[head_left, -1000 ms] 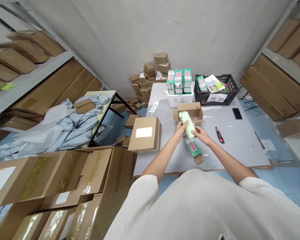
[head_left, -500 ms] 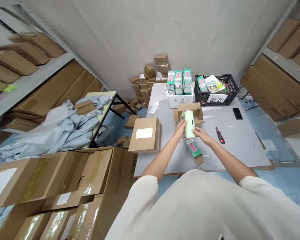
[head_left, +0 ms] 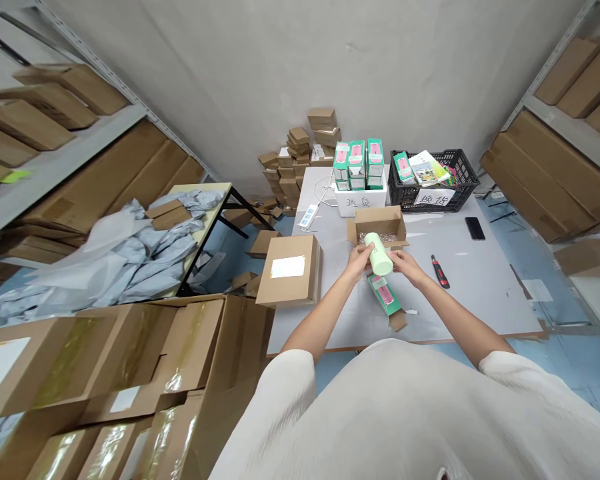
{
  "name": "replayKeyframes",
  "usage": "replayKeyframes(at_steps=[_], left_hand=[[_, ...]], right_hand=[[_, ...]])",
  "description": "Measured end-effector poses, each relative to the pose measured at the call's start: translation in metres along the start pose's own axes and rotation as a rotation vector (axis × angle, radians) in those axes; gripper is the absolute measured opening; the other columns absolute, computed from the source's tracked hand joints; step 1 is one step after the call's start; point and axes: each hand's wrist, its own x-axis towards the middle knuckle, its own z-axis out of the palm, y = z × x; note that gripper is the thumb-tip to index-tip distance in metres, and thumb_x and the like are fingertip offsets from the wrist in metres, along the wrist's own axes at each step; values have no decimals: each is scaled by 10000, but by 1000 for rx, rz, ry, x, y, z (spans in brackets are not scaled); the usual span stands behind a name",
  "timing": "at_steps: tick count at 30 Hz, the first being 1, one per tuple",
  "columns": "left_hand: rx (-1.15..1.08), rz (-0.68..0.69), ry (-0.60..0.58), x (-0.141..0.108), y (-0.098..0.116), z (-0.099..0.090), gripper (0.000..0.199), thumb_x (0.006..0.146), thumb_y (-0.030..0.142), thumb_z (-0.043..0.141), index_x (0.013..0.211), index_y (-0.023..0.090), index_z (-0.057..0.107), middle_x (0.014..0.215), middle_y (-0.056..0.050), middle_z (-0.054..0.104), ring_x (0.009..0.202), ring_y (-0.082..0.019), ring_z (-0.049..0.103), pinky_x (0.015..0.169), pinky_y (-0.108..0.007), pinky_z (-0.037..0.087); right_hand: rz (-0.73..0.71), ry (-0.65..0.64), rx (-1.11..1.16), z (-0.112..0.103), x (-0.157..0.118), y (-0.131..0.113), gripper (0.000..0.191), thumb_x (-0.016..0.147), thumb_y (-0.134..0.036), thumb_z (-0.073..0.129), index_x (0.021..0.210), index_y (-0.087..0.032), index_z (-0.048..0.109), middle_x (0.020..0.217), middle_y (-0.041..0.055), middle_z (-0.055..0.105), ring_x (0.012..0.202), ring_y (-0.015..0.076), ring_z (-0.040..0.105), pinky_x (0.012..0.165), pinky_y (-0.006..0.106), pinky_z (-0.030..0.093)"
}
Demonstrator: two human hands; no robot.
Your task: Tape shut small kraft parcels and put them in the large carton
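Currently the pale green bottle [head_left: 379,253] lies tilted just in front of the open carton [head_left: 377,223], gripped from both sides by left hand [head_left: 359,259] and right hand [head_left: 403,265].

Two handwritten signs can be read from where I stand. On the front of the white box [head_left: 360,198], just above the centre of the frame, black handwriting reads 退货. To its right, a white paper label [head_left: 434,198] on the front of the black crate [head_left: 467,177] reads 换货 in the same hand. The white sticker [head_left: 287,266] on the closed carton [head_left: 291,270] at centre left bears print too small to read. The printing on the green and pink cartons [head_left: 357,160] standing in the white box is also too small to make out.
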Motion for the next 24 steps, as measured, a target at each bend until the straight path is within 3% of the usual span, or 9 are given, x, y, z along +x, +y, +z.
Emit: replayKeyframes(at_steps=[6, 13, 18, 21, 24], left_hand=[[-111, -27, -54, -3, 0, -8, 684, 689, 473, 1049, 1160, 213, 628, 1050, -89, 801, 934, -233, 785, 880, -398, 642], [8, 271, -276, -6, -11, -18, 807, 550, 434, 1088, 1226, 209, 710, 1320, -144, 768, 1272, -354, 715, 1115, -528, 567], [112, 464, -322, -4, -24, -17, 893, 600, 452, 1058, 1371, 224, 670, 1426, -153, 724, 1350, -375, 670, 1161, -532, 539], [195, 547, -314, -4, -28, -13, 897, 592, 394, 1054, 1386, 221, 673, 1488, -148, 683, 1396, -372, 637, 1225, -529, 482], [277, 556, -308, -10, -27, -10, 821, 631, 320, 1022, 1376, 223, 689, 1484, -134, 678, 1412, -350, 624, 1244, -507, 458]], right_hand=[[-63, -50, -72, -9, 3, 3, 572, 761, -680, 849, 1072, -213, 743, 1043, 86, 793, 996, 266, 709, 862, 403, 571], [-246, -80, -169, -16, 11, 12, 459, 813, -578, 833, 1106, -229, 775, 1173, 120, 793, 1105, 312, 725, 1055, 526, 573], [-480, -16, -286, -29, 3, -18, 665, 894, -587, 799, 1463, -274, 657, 1513, 153, 642, 1227, 317, 691, 1079, 530, 580], [-646, -121, -435, -36, -9, -44, 767, 895, -551, 827, 1580, -319, 572, 1603, 145, 547, 1350, 337, 638, 1150, 541, 539], [-715, -243, -585, -38, -20, -63, 793, 889, -501, 846, 1610, -348, 551, 1621, 125, 522, 1513, 355, 513, 1253, 551, 450]])
